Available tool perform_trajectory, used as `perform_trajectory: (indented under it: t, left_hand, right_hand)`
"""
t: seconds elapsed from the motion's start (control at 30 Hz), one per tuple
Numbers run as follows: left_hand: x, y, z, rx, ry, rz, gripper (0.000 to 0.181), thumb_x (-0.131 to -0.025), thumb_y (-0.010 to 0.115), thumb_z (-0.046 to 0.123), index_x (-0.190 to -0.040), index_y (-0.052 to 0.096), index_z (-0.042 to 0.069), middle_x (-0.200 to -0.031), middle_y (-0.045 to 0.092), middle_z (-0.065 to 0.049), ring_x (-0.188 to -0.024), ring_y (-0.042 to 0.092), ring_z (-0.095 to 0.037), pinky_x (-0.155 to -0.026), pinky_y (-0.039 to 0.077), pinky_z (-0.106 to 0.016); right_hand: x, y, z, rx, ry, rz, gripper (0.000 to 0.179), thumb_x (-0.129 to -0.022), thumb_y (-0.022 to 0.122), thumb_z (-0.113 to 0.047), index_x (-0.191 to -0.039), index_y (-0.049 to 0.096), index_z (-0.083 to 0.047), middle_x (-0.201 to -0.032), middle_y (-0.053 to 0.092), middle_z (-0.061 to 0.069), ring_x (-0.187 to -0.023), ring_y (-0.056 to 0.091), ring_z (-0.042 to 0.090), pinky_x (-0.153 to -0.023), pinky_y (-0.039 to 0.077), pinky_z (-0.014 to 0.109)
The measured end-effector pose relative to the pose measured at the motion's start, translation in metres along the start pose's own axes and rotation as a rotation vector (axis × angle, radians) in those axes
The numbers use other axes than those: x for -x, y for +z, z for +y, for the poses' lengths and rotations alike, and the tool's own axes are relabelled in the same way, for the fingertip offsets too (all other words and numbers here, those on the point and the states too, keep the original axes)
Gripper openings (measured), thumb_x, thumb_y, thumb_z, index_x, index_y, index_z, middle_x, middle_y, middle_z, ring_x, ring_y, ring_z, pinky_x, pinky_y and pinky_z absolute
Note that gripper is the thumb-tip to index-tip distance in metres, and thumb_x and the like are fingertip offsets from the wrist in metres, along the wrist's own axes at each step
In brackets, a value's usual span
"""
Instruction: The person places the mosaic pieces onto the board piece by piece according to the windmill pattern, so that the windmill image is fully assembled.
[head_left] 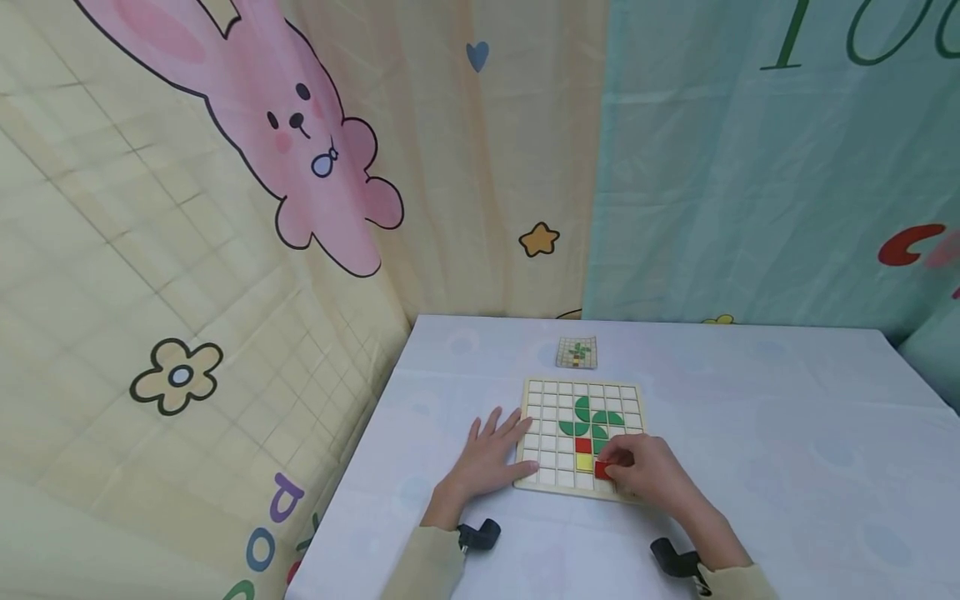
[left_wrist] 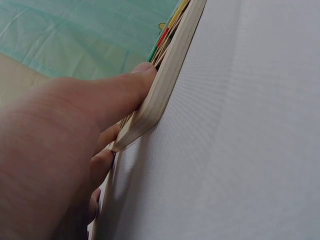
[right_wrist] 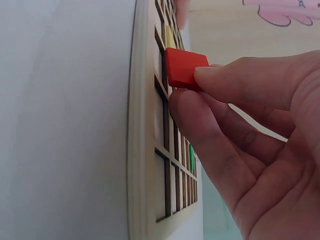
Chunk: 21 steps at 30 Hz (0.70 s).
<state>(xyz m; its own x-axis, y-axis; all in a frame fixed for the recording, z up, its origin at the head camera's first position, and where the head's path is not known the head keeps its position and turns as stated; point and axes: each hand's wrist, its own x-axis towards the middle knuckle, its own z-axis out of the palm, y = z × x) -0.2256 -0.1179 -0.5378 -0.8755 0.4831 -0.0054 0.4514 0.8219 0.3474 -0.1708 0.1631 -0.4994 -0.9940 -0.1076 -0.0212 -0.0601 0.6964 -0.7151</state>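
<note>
A wooden grid board (head_left: 547,408) lies on the table with several green rounded pieces (head_left: 575,428) set in its cells. Below them sit a red square tile (head_left: 582,445) and a yellow square tile (head_left: 583,462). My right hand (head_left: 654,475) pinches another red square tile (right_wrist: 185,67) between thumb and fingers. This tile is tilted at the grid, just right of the yellow one; whether it touches the board I cannot tell. With spread fingers, my left hand (head_left: 487,458) rests along the board's left edge, its thumb (left_wrist: 135,82) on the rim near the front corner.
Behind the board lies a small card (head_left: 564,357) printed with a grid and a green, red and yellow pattern. A white cloth covers the table (head_left: 780,433). Printed curtains (head_left: 480,167) hang behind and to the left of it. Dark wrist mounts (head_left: 480,535) sit at both sleeves.
</note>
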Motion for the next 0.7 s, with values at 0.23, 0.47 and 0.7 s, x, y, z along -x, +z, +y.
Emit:
perform_trajectory:
  t: [0.23, 0.47, 0.7]
  left_hand:
    - [0.0, 0.003, -0.003, 0.003, 0.013, 0.011, 0.079, -0.094, 0.049, 0.069, -0.16, 0.03, 0.03, -0.167, 0.019, 0.006, -0.154, 0.005, -0.029, -0.12, 0.003, -0.059]
    - [0.0, 0.001, -0.003, -0.005, 0.011, 0.007, 0.08, -0.093, 0.047, 0.072, -0.16, 0.03, 0.031, -0.167, 0.019, 0.007, -0.154, 0.006, -0.028, -0.121, 0.004, -0.057]
    - [0.001, -0.001, -0.002, 0.017, 0.022, 0.007, 0.079, -0.094, 0.049, 0.07, -0.159, 0.032, 0.029, -0.166, 0.021, 0.005, -0.154, 0.007, -0.029, -0.12, 0.005, -0.058]
  right_hand:
    - [0.001, 0.005, -0.004, 0.001, -0.021, 0.015, 0.02, -0.083, 0.078, 0.0, -0.083, 0.073, -0.019, -0.077, 0.064, -0.009, -0.073, 0.058, 0.011, -0.065, 0.051, 0.027]
    - [0.002, 0.007, -0.011, -0.006, -0.026, 0.02, 0.021, -0.081, 0.08, 0.0, -0.08, 0.072, -0.02, -0.076, 0.064, -0.009, -0.072, 0.058, 0.011, -0.063, 0.052, 0.026]
    - [0.002, 0.019, -0.014, -0.006, -0.016, -0.009, 0.022, -0.081, 0.083, -0.004, -0.078, 0.071, -0.022, -0.075, 0.062, -0.01, -0.072, 0.056, 0.012, -0.064, 0.052, 0.026]
